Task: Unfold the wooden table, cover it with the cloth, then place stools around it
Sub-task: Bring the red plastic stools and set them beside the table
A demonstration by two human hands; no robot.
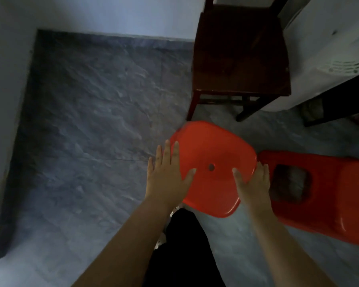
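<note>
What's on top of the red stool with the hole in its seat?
Both hands: left hand and right hand rest on the red stool. Its legs are hidden beneath the seat.

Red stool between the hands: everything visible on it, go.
The stool is glossy red-orange, apparently plastic, with a rounded-square seat, a shallow dished centre and a small round hole. Only the seat top shows, tilted; its legs are hidden. The left hand lies spread on its left edge, the right hand on its right edge. It is beside a second red stool lying on its side.
</note>
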